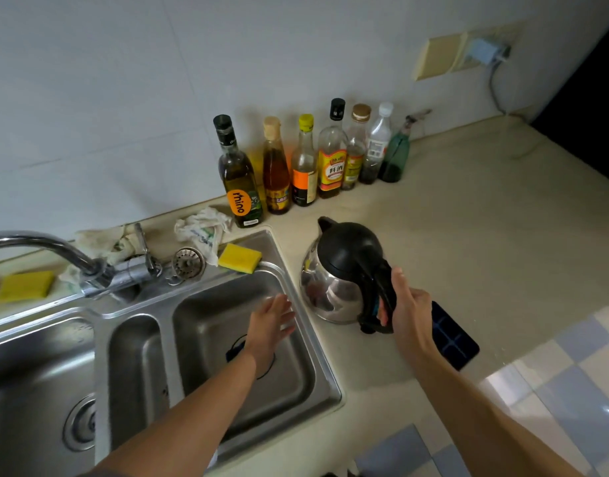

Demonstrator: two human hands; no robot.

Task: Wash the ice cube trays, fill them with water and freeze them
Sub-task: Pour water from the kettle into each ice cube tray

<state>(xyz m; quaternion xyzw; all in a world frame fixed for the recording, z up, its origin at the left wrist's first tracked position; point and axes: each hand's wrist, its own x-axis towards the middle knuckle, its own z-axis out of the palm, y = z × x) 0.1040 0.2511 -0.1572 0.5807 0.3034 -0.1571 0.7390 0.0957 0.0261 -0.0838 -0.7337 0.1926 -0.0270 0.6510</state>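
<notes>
Head view of a kitchen counter (468, 235) with a steel sink (325, 370) set into its left part.

The ice cube tray (456, 339), dark blue, lies flat on the counter with its compartments facing up, just right of the kettle (334, 280) and partly hidden behind the right wrist. Its long axis runs obliquely, from the kettle's handle side toward the counter's front edge. The near end lies close to that edge, beyond which is checked floor (571, 373).

The right hand (408, 311) grips the kettle's black handle, fingers curled round it. The spout points away from the person, toward the row of bottles (306, 160) along the back wall, and the handle points toward the tray. Whether the kettle's base rests on the counter cannot be told.

The left hand (272, 321) is open with its fingers straight. It is over the right basin near the rim and holds nothing.

Open counter extends behind and to the right of the kettle and tray, as far as the bottles and the wall. To the left, the sink rim lies just beside the kettle.

On the ledge behind the basins are a yellow sponge (240, 258), a drain strainer (188, 263), a crumpled cloth (203, 232), the faucet (55, 246) and a second sponge (24, 285) at far left.
</notes>
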